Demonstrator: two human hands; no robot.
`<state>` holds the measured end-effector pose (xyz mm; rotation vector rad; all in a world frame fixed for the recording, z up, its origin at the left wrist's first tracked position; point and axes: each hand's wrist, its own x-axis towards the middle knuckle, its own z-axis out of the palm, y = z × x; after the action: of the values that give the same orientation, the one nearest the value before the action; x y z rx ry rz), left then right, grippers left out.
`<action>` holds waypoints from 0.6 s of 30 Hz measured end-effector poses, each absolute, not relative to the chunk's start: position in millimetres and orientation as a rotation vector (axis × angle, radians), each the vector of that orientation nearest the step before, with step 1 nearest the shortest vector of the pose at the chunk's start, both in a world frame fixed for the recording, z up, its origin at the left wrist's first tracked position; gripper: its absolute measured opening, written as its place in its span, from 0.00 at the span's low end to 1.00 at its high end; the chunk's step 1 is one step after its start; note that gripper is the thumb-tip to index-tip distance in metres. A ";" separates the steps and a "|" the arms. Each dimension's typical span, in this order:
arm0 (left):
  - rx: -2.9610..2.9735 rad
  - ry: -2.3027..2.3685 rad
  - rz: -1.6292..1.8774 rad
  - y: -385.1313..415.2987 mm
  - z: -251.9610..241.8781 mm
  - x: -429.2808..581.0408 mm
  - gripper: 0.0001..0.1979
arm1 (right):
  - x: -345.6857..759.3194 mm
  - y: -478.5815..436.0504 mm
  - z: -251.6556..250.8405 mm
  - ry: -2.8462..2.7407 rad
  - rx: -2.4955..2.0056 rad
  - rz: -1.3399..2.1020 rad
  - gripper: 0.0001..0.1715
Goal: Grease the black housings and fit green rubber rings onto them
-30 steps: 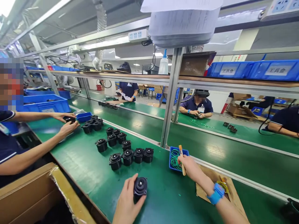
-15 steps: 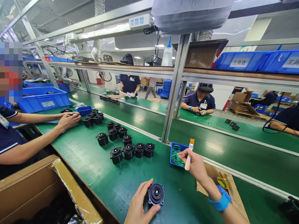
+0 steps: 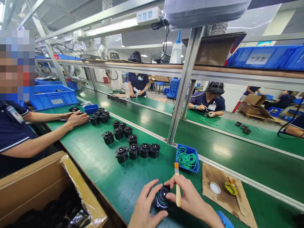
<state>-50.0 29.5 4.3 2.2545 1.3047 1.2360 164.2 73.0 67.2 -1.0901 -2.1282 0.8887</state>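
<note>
My left hand grips a round black plastic part at the near edge of the green belt. A green ring shows on the part's top face. My right hand rests against the same part, fingertips on its top, and holds a small wooden-handled brush with orange bristles pointing up. A blue tray of green rubber rings sits just beyond my hands.
Several black parts stand in rows on the belt. A cardboard mat with a white lid and yellow tin lies at right. An open carton is at lower left. A co-worker's hands work at left; others sit across.
My right hand came down from the ring tray to the black part, which now carries a green ring. My left hand shifted the part slightly right. The view tilted downward.
</note>
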 end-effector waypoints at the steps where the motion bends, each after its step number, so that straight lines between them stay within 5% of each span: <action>1: 2.299 1.306 1.235 31.2 8.5 -50.5 0.30 | 166.1 70.6 65.2 -2.184 -1.066 0.841 0.19; 5: 2.386 1.289 1.268 37.9 18.5 -50.3 0.28 | 169.2 64.0 52.0 -2.246 -0.923 0.673 0.27; 12: 2.350 1.108 1.662 36.6 -7.5 -44.3 0.17 | 168.6 52.0 30.0 -2.123 -0.651 -0.018 0.11; 18: 2.396 1.109 1.687 27.0 -27.4 -36.5 0.04 | 171.6 40.0 19.5 -2.161 -0.505 -0.263 0.12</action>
<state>-36.5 27.0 -27.4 2.3958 1.1087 1.6867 171.6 40.0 19.5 -0.5049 -2.1608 -0.2630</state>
